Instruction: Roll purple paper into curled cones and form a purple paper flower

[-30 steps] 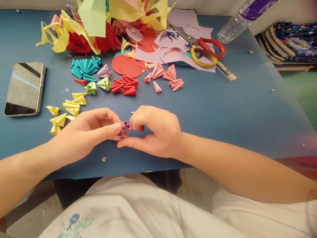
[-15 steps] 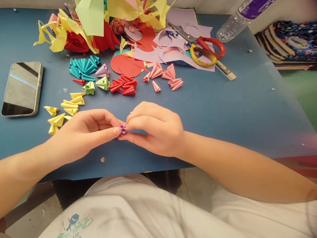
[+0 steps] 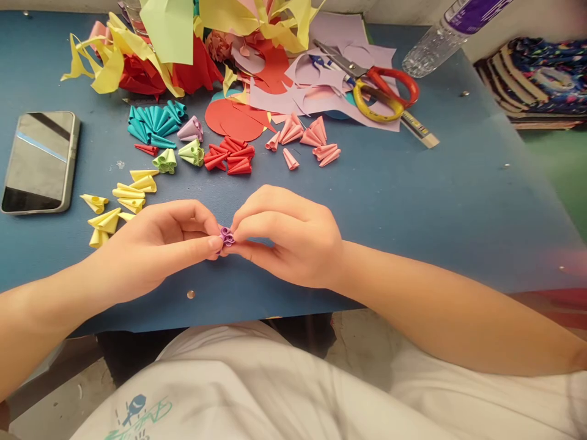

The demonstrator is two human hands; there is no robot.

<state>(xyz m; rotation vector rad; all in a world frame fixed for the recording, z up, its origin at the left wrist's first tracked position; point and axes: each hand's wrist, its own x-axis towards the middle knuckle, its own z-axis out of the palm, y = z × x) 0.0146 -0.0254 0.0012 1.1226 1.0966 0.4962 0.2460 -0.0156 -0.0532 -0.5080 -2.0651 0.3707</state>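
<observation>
A small bunch of purple paper cones (image 3: 226, 236) is pinched between my two hands over the front of the blue table, its rolled open ends facing up. My left hand (image 3: 158, 247) grips it from the left with thumb and fingers. From the right, my right hand (image 3: 288, 237) holds the same bunch between thumb and fingertips. Beyond the hands lie paper cones in groups: yellow cones (image 3: 131, 194) by my left hand, teal cones (image 3: 155, 124), light green cones (image 3: 191, 153), red cones (image 3: 232, 156) and pink cones (image 3: 291, 129). A lilac bunch (image 3: 191, 129) sits among them.
Scissors (image 3: 367, 79) and a box cutter (image 3: 419, 129) rest on lilac paper scraps (image 3: 293, 98). Crumpled yellow paper (image 3: 112, 55) and red circles (image 3: 233, 119) lie at the back. A phone (image 3: 41, 162) is at left, a plastic bottle (image 3: 435, 46) at back right.
The purple bunch has turned slightly between my fingertips, and more of its rolled ends show. Both hands stay in nearly the same place.
</observation>
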